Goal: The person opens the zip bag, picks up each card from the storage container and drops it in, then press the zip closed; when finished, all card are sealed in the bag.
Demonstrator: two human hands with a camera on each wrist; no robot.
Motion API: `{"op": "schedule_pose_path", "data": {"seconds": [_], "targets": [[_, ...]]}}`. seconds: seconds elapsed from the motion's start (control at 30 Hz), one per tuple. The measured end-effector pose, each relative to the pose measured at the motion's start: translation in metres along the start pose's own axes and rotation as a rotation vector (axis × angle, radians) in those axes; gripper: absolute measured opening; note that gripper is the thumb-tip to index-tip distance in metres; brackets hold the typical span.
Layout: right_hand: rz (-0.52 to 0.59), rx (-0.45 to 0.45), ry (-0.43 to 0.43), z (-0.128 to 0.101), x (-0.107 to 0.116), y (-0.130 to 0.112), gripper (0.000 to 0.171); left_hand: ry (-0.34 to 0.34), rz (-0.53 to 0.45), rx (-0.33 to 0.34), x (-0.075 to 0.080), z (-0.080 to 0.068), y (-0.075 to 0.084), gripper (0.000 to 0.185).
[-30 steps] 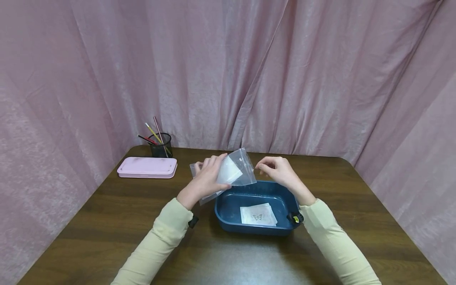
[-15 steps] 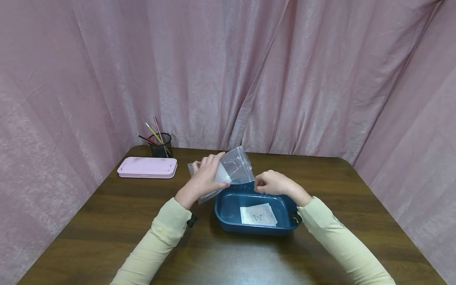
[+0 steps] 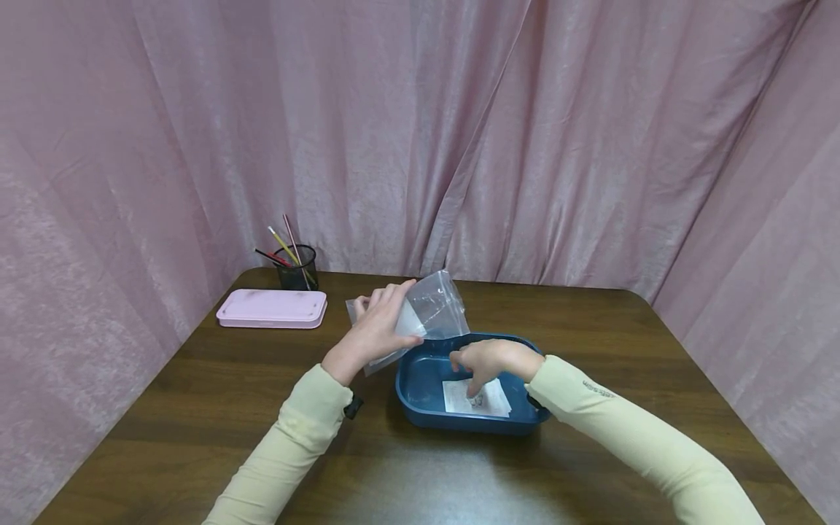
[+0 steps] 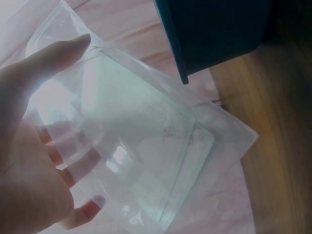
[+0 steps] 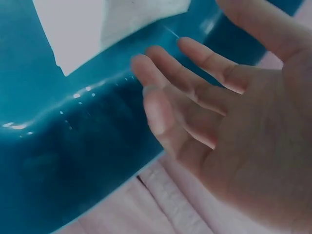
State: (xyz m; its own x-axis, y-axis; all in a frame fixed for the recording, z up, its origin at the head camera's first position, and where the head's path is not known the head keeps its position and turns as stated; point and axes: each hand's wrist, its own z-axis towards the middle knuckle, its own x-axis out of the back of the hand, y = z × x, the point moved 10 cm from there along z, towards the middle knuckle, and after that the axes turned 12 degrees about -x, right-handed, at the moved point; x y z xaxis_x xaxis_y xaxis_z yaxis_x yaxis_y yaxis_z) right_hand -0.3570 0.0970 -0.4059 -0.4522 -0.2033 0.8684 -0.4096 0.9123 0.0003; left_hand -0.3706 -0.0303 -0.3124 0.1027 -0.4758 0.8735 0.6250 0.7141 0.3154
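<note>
At the rear left corner of the tray (image 3: 420, 385), your left hand (image 3: 371, 334) holds the bag (image 3: 442, 310); your right hand (image 3: 491, 360) is over the cards (image 3: 491, 402) inside, perhaps touching them. Farther left, the pencil cup (image 3: 297, 275) stands behind the case (image 3: 272, 308).

We note the right hand (image 3: 488, 359) lower than in both earlier readings: it leaves the mouth of the clear bag (image 3: 448, 315) and now reaches over the white cards (image 3: 496, 399) in the blue tray (image 3: 415, 364). We see its curled fingers loosen and spread; its thumb covers part of the butterfly print. Against the first reading, we find less white card (image 3: 410, 321) showing past the left hand (image 3: 371, 332).
</note>
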Motion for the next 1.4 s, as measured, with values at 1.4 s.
{"op": "schedule_pose_path", "data": {"seconds": [1.4], "targets": [[-0.074,-0.025,0.139,0.009,-0.002,-0.012,0.051,-0.010,-0.020,0.034,-0.003,-0.005,-0.007,0.096]]}}
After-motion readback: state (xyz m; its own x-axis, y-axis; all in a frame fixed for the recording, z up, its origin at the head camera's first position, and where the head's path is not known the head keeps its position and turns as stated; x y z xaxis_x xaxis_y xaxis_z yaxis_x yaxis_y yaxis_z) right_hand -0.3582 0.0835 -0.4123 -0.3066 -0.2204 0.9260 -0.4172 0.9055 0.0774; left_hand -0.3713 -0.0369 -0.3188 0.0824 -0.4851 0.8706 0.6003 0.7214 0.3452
